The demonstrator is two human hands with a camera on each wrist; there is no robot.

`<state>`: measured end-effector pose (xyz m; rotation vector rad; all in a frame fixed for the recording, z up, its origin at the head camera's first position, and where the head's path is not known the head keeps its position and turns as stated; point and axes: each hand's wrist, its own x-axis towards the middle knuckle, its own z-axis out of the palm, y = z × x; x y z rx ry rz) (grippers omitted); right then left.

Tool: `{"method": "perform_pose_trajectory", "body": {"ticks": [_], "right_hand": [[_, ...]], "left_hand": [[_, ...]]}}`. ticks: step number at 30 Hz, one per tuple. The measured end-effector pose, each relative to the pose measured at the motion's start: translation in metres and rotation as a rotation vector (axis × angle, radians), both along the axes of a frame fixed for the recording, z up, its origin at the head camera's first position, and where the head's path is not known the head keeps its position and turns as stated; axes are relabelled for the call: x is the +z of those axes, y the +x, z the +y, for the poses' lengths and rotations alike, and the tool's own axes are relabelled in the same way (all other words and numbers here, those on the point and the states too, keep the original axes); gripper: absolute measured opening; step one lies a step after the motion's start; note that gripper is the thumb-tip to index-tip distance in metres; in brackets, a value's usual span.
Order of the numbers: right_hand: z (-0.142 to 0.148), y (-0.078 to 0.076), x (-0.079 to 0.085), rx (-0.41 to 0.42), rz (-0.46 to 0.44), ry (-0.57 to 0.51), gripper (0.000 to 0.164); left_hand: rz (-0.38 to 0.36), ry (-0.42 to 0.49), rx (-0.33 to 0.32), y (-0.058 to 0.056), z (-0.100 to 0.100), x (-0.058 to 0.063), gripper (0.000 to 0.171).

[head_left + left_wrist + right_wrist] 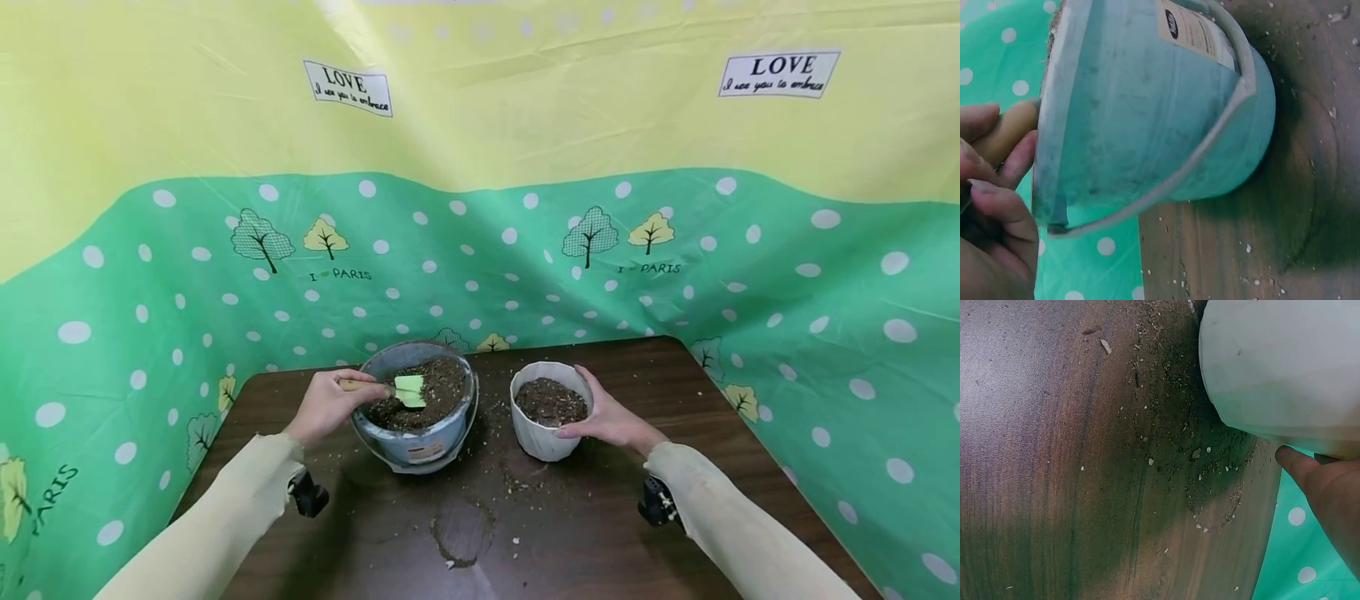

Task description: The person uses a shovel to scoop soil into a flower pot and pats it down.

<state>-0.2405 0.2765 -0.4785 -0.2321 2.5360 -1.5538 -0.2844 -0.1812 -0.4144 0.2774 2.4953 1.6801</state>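
My left hand [330, 404] grips the wooden handle [1013, 128] of a small trowel, whose pale green blade [409, 391] is over the dark soil [442, 383] inside a grey-blue bucket [423, 446]. The bucket has a label on its front, and its handle hangs down along the side. To its right stands a white plant pot [542, 440] with soil [551, 402] in it. My right hand [611, 421] holds this pot from the right side, thumb at the front and fingers toward the back rim. In the right wrist view the pot's wall [1285, 369] hides most of the fingers.
Soil crumbs and pale bits [1196, 453] lie scattered on the dark wooden table [600, 533]. A ring of dirt [462, 533] marks the tabletop in front of the bucket. Behind the table hangs a green and yellow cloth [480, 225].
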Motion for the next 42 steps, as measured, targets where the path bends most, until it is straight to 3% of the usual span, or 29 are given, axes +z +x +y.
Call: {"method": "perform_pose_trajectory", "body": {"ticks": [15, 20, 24, 30, 37, 38, 42], "right_hand": [[0.0, -0.001, 0.002, -0.001, 0.004, -0.013, 0.126], [0.0, -0.005, 0.003, -0.007, 0.024, -0.002, 0.126], [0.0, -0.003, -0.001, -0.009, -0.01, 0.006, 0.126], [0.0, -0.001, -0.002, -0.02, -0.003, 0.022, 0.125], [-0.006, 0.007, -0.008, -0.038, -0.002, 0.033, 0.125], [-0.007, 0.008, -0.008, -0.05, 0.0, 0.039, 0.126], [-0.015, 0.011, -0.005, -0.107, 0.035, 0.057, 0.129]], "left_hand": [[-0.062, 0.028, 0.126, 0.008, -0.008, 0.0, 0.049], [-0.048, 0.062, 0.158, 0.007, -0.014, 0.001, 0.054], [-0.06, 0.093, 0.174, 0.01, -0.016, -0.001, 0.056], [-0.055, 0.156, 0.199, 0.012, -0.011, -0.003, 0.061], [-0.07, 0.187, 0.186, 0.019, 0.001, -0.001, 0.061], [-0.07, 0.185, 0.177, 0.022, 0.005, 0.005, 0.059], [-0.056, 0.199, 0.142, 0.019, 0.018, 0.01, 0.057]]}}
